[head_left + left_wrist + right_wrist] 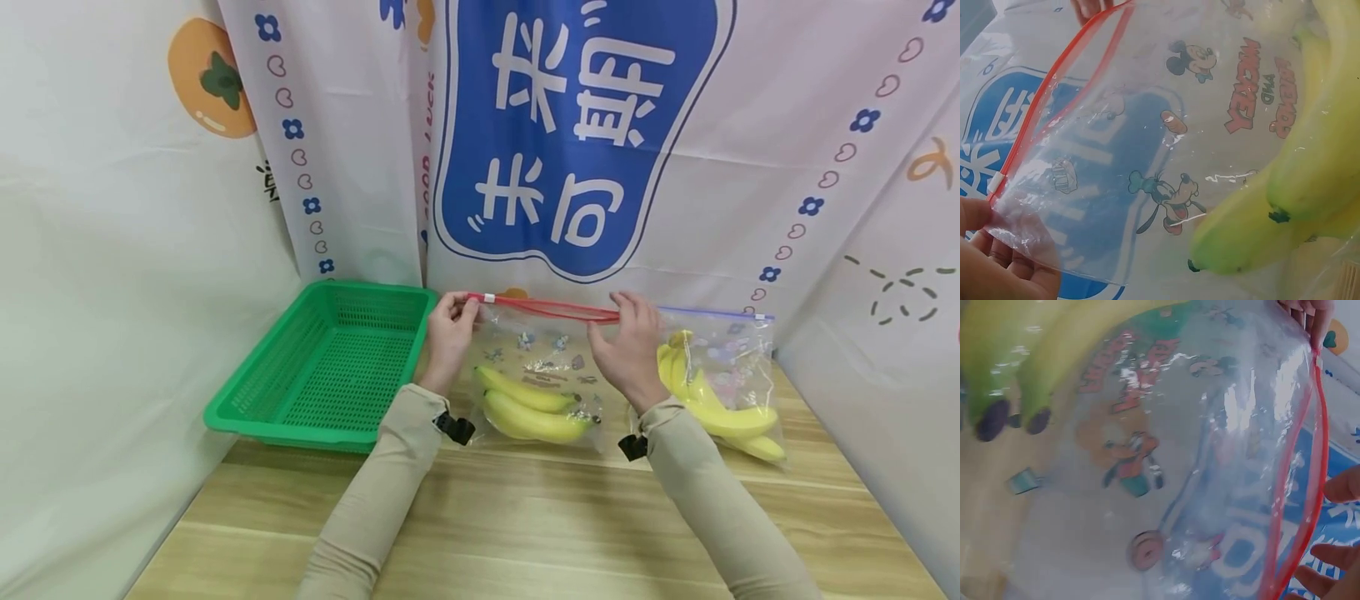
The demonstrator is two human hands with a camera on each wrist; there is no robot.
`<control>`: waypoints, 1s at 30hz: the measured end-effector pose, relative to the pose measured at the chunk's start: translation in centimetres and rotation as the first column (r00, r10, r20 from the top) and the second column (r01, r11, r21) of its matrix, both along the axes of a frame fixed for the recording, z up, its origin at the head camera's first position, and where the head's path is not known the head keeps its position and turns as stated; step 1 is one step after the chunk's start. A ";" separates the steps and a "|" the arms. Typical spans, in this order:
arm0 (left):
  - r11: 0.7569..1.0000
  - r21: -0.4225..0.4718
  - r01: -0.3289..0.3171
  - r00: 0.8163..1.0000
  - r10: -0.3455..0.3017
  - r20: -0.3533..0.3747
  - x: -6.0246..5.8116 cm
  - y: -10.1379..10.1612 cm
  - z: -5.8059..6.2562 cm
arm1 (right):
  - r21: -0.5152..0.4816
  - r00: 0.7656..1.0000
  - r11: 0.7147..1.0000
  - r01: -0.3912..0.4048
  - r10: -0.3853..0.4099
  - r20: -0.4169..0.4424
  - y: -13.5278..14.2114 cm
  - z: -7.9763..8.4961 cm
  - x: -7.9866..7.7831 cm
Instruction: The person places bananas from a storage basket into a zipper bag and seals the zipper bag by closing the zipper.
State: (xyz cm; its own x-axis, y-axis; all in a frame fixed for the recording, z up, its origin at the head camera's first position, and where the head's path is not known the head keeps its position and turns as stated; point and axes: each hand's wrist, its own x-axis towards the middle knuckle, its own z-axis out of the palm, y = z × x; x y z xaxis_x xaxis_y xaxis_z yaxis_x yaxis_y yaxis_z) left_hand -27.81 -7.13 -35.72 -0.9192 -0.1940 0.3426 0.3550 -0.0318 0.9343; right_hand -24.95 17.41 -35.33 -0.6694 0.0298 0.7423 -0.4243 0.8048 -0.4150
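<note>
A clear slider zip bag (pixel 540 350) with a red zip and printed cartoon figures stands upright on the table, its mouth parted. Yellow-green bananas (pixel 536 412) lie in the bottom of it. My left hand (pixel 450 337) pinches the bag's upper left corner, right by the white slider (pixel 996 182). At the right end of the red zip (pixel 1311 506), my right hand (pixel 628 350) has its thumb and fingers spread, with the fingertips close to the zip. Most of that hand is outside the right wrist view.
Left of the bag stands a green plastic basket (pixel 322 437) with a perforated bottom. To the right, behind my right forearm, a second zip bag (pixel 750 350) with a purple zip holds bananas (pixel 731 421). A printed curtain (pixel 360 167) hangs behind the wooden table (pixel 510 533).
</note>
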 end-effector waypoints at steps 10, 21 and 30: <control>1.000 0.008 0.014 1.000 -0.014 -0.011 0.3 0.7 0.7 | 0.227 0.983 0.963 -0.144 0.114 0.143 -3.3 2.2 -0.9; 0.998 0.005 0.062 0.997 -0.062 -0.037 0.5 1.1 0.9 | 0.241 0.940 0.929 -0.281 0.216 0.264 -6.6 3.3 -1.6; 0.990 -0.014 0.139 0.990 -0.139 -0.020 1.1 1.5 1.0 | 0.147 0.910 0.923 -0.355 0.305 0.280 -8.1 3.2 -2.1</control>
State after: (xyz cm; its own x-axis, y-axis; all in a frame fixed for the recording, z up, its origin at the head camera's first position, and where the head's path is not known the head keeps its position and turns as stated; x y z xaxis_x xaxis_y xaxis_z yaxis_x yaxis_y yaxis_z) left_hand -26.75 -5.59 -34.69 -0.9298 -0.0606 0.3631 0.3669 -0.0708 0.9276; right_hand -27.02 9.27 -32.10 -0.7786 -0.3494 0.5213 -0.5829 0.7103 -0.3946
